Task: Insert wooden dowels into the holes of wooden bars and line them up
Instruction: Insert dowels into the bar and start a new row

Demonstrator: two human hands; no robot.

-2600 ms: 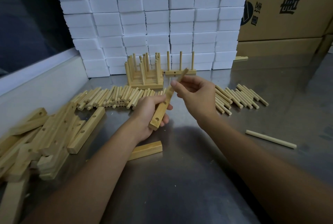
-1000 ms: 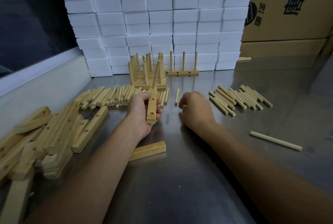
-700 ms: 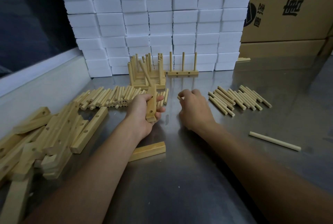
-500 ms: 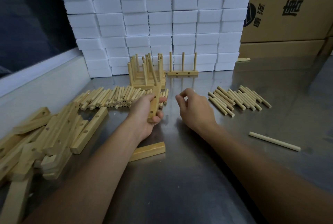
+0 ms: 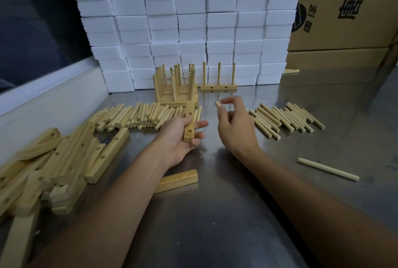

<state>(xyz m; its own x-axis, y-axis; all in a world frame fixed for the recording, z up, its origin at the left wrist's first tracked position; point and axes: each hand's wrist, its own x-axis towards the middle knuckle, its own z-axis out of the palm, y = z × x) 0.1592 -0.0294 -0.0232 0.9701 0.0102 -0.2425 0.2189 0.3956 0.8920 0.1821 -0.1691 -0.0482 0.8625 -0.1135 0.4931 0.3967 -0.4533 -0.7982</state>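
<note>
My left hand (image 5: 178, 138) grips a wooden bar (image 5: 189, 123) with holes, one dowel standing in its far end. My right hand (image 5: 234, 129) is raised just right of it and pinches a dowel (image 5: 217, 104) whose end shows above the thumb. A row of loose dowels (image 5: 137, 116) lies behind the left hand, and another row of dowels (image 5: 286, 119) lies to the right. Finished bars with upright dowels (image 5: 176, 86) stand at the back, with one more finished bar (image 5: 219, 86) beside them.
A heap of drilled bars (image 5: 60, 160) fills the left of the steel table (image 5: 215, 213). One plain bar (image 5: 176, 180) lies by my left wrist, a long dowel (image 5: 327, 169) at right. White foam blocks (image 5: 193, 19) and cardboard boxes (image 5: 349, 9) wall the back.
My right hand went down to the table, picked up a dowel and lifted it. My left hand turned the bar so its holes face up.
</note>
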